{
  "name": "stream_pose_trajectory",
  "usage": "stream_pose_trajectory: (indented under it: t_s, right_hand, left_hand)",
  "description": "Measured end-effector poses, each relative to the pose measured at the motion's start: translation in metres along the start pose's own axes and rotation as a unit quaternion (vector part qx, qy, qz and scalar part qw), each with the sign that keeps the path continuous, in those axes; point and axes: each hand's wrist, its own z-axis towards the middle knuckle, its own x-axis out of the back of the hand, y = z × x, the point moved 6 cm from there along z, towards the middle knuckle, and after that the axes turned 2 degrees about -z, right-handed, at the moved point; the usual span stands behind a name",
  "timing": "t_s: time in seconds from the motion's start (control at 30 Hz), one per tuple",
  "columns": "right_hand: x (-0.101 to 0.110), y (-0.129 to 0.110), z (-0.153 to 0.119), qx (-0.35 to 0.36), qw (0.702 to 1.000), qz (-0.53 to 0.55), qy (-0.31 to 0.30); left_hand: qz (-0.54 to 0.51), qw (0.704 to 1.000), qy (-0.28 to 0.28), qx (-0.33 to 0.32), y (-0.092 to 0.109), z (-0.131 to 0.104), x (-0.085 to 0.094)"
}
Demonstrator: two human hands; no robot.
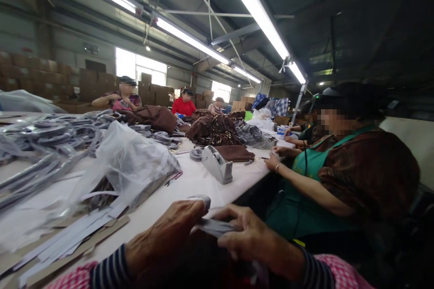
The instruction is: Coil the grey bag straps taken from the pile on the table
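Note:
Just above the near table edge, a grey strap-like strip (217, 227) stretches between my two hands. My left hand (169, 223) is closed around one part of it, and a grey loop shows above the thumb. My right hand (249, 232) pinches the other part between thumb and fingers. More grey shows dimly below my right hand, too dark to make out. Beyond my hands stands a grey tape dispenser (217, 165), with a small grey coil (195, 154) beside it and a flat brown pouch (233, 152) behind.
At left lie a heap of grey straps (50, 131), a clear plastic bag (132, 158) and paper strips (73, 237). Brown fabric pieces (217, 128) are piled mid-table. A co-worker in a green apron (298, 203) sits close at right; several other people work around the table.

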Motion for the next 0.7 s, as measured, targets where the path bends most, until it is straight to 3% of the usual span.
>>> stream_pose_trajectory:
  t_s: [0.13,0.23,0.33,0.47,0.57,0.63,0.7]
  right_hand:
    - [0.036,-0.043,0.004,0.071,0.986,-0.148,-0.002]
    - [0.045,-0.056,0.02,0.128,0.976,-0.175,-0.021]
    - [0.041,-0.05,0.038,0.165,0.976,-0.14,0.009]
    - [0.007,-0.021,0.056,0.168,0.983,-0.008,0.075]
    - [-0.022,-0.001,0.058,0.181,0.964,0.07,0.179]
    - [-0.039,0.007,0.053,0.203,0.949,0.015,0.239]
    - [-0.054,0.015,0.048,0.202,0.948,-0.074,0.234]
  left_hand:
    - [-0.051,0.988,-0.088,0.114,0.012,-0.021,-0.023]
    - [-0.142,0.975,-0.085,0.15,0.018,-0.028,-0.034]
    - [-0.276,0.941,-0.04,0.19,0.015,-0.025,-0.037]
    - [-0.438,0.877,0.1,0.171,0.023,-0.002,-0.01]
    - [-0.514,0.817,0.205,0.165,0.035,0.02,0.019]
    - [-0.539,0.788,0.258,0.148,0.042,0.033,0.037]
    - [-0.519,0.798,0.293,0.09,0.048,0.042,0.053]
